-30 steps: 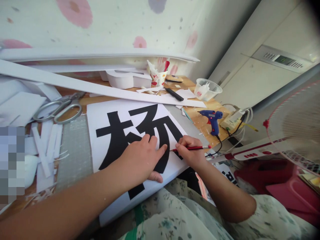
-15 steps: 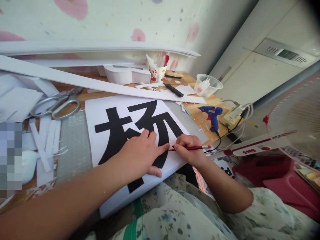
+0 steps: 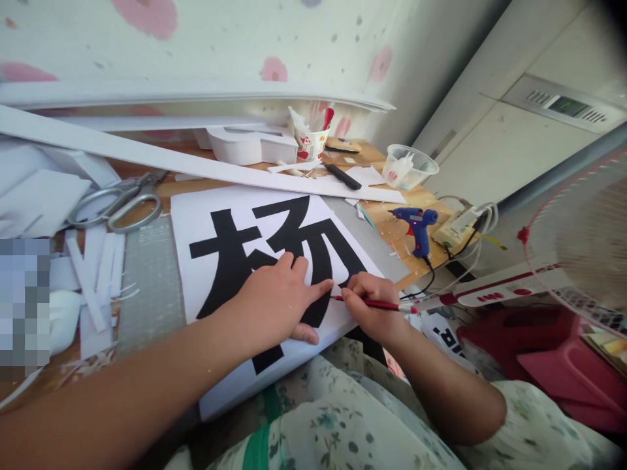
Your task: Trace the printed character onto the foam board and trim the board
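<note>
Your left hand (image 3: pixel 274 303) lies open and flat on the white printed sheet with the large black character (image 3: pixel 196 209), gripping nothing, probably to pin it at the wooden worktop's (image 3: pixel 386 227) near edge. Your right hand (image 3: pixel 369 310) is closed pen-style around a thin red-handled tool (image 3: pixel 379 304). Its tip sits on a black stroke beside your left fingertips; blade or nib, cannot tell.

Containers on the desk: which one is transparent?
The bowl on the right edge; the cup left of it is opaque white with red print.
</note>
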The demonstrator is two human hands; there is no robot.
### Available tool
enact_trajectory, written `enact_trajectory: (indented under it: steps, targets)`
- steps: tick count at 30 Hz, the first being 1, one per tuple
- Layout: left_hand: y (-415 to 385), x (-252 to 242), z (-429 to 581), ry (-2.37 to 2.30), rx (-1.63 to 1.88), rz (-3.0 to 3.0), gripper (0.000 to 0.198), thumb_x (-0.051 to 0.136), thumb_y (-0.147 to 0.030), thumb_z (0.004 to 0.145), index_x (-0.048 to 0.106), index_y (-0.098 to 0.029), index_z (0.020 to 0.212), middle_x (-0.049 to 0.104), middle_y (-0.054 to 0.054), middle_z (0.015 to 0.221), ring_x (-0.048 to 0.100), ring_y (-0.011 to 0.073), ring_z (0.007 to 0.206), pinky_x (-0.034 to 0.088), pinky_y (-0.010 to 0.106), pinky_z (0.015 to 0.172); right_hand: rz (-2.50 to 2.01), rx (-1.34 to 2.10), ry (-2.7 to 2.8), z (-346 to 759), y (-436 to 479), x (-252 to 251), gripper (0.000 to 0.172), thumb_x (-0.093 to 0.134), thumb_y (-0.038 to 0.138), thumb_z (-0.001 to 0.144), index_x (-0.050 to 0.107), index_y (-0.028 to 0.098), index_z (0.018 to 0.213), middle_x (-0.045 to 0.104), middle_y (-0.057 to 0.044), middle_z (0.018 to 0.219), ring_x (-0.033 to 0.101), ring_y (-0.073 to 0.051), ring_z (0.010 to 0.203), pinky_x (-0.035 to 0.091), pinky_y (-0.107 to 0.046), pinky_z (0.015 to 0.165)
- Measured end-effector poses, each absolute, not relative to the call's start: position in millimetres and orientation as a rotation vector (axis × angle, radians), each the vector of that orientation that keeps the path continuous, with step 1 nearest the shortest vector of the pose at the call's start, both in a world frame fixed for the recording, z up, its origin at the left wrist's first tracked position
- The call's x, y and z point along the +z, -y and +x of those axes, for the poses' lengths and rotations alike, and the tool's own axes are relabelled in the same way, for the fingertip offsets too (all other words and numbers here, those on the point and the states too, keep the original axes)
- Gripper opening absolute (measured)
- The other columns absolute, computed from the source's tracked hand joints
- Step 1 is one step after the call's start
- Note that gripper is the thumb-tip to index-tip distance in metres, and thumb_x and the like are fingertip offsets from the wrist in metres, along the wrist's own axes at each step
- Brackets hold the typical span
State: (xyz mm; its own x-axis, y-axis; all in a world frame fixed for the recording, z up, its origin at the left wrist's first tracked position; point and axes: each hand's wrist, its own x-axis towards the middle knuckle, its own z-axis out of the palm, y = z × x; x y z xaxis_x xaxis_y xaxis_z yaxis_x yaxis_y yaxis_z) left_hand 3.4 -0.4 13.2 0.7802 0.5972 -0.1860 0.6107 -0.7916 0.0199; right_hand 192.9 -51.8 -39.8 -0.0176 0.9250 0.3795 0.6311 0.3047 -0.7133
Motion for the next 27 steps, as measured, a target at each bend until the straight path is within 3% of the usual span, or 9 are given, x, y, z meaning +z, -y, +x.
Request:
enact_trajectory:
  steps: [4, 27]
  targets:
    - [2.0, 14.8, 3.6, -1.015, -0.266, 2.87, 0.077, 0.063, -0.068, 0.066, 0.041, -0.04, 0.135, 0.05, 0.012, 0.104, 0.046, 0.031, 0.095, 0.04, 0.03, 0.059, -1.421, 0.295, 1.743, 187.8, 62.0, -41.8, 0.032, 0.053, 0.019, 0.078, 0.038, 0.021, 0.049, 0.054, 0.002, 0.051, 0.046, -0.009, 0.044, 0.033, -0.023, 0.046]
    - [0.2, 0.8, 1.3, -1.002, -0.198, 2.893, 0.08, 0.06, -0.073, 0.064, 0.04, -0.041, 0.135, 0.047, 0.014, 0.111, 0.042, 0.0315, 0.096, 0.039, 0.031, 0.062, -1.207, 0.335, 1.85, 185.1, 70.6, -41.3, 0.031, 0.054, 0.014, 0.078, 0.036, 0.022, 0.054, 0.053, 0.003, 0.054, 0.049, -0.01, 0.048, 0.035, -0.024, 0.048]
